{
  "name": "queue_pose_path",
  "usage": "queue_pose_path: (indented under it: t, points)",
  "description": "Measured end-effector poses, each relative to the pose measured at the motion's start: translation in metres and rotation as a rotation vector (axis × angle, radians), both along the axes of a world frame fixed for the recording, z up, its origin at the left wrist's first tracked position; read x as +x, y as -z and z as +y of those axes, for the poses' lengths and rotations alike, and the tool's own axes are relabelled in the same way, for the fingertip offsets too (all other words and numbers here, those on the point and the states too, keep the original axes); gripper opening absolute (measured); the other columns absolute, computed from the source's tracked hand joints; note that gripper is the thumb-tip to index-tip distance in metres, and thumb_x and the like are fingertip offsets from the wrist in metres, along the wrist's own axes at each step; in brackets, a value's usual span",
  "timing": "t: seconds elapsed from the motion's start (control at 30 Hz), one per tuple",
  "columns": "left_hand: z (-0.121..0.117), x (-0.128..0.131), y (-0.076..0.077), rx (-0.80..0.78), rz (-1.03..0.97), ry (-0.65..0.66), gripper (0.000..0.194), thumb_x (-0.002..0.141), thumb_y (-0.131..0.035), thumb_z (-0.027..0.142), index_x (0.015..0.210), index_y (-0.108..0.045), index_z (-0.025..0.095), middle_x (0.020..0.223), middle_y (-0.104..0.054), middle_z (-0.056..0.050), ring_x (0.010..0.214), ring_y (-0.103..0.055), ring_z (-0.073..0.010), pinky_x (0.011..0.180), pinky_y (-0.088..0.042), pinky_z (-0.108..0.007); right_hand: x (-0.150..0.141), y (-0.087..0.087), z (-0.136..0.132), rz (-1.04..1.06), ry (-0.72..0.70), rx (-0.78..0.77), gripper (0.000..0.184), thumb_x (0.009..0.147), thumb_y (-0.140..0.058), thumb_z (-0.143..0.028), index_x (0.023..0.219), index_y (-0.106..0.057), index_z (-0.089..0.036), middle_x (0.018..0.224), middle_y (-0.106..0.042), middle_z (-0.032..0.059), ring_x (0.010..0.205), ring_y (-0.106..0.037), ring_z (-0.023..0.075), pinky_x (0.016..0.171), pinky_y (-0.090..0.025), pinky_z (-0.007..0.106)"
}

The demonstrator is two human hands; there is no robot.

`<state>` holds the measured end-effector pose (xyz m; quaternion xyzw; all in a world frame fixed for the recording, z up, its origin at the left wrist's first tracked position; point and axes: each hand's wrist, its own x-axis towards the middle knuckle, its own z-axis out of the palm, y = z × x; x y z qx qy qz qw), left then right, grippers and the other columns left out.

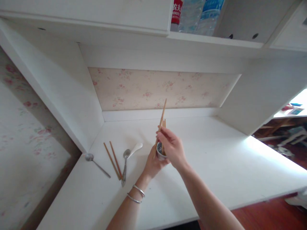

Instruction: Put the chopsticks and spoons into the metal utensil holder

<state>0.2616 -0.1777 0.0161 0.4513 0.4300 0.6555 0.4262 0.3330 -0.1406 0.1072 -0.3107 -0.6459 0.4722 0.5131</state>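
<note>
Right hand [171, 147] pinching one chopstick [163, 111] | long axis: upper end between 12 and 1 o'clock | metal cup [161, 157] just beside, toward this hand's 8 o'clock | left hand [153, 164] (the nearer one) gripping the cup

Matt wooden chopstick [163, 112], shiny metal cup [161, 156], smooth desktop [216, 166]

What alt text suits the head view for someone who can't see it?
The left hand holds a cup with chopsticks while the right hand grips another chopstick. Two more chopsticks and three spoons lie leftward on a white surface.
</note>
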Motion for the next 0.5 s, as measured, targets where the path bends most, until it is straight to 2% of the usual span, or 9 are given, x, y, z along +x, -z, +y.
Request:
queue_pose_path:
  t: [0.13, 0.23, 0.37, 0.5]
  points:
    - [-0.002, 0.004, -0.007, -0.027, 0.036, 0.065, 0.065, 0.066, -0.077, 0.024, 0.123, -0.046, 0.018, 0.114, -0.061, -0.009, 0.102, -0.06, -0.0208, 0.093, -0.044, -0.037, 0.04, -0.001, 0.037, 0.15, 0.163, -0.052, 0.032, 0.077, -0.066, -0.04, 0.098, -0.064, -0.017, 0.091, -0.067, 0.0055, 0.082, -0.063, 0.0162, 0.077, -0.053, 0.032]
    - [-0.002, 0.004, -0.008, -0.043, 0.028, 0.076, 0.065, 0.067, -0.076, 0.022, 0.124, -0.045, 0.018, 0.118, -0.06, -0.01, 0.105, -0.058, -0.0197, 0.096, -0.042, -0.036, 0.051, 0.013, 0.055, 0.039, 0.204, -0.079, 0.035, 0.076, -0.065, -0.046, 0.094, -0.065, -0.016, 0.082, -0.068, 0.0055, 0.075, -0.063, 0.0162, 0.075, -0.052, 0.033]
    - [0.0, 0.006, -0.007, -0.041, 0.012, 0.066, 0.064, 0.064, -0.078, 0.021, 0.121, -0.047, 0.018, 0.118, -0.06, -0.009, 0.107, -0.057, -0.0198, 0.097, -0.041, -0.035, 0.052, 0.037, 0.058, -0.15, 0.205, -0.081, 0.04, 0.078, -0.059, -0.052, 0.092, -0.067, -0.015, 0.08, -0.07, 0.0069, 0.076, -0.065, 0.0183, 0.075, -0.051, 0.032]
    - [0.004, 0.006, -0.002, -0.047, 0.013, 0.033, 0.069, 0.062, -0.079, 0.021, 0.123, -0.046, 0.019, 0.121, -0.059, -0.009, 0.11, -0.056, -0.0215, 0.098, -0.041, -0.037, 0.049, 0.05, 0.054, -0.254, 0.169, -0.102, 0.039, 0.08, -0.056, -0.052, 0.09, -0.069, -0.017, 0.077, -0.071, 0.0059, 0.074, -0.067, 0.0192, 0.07, -0.05, 0.029]
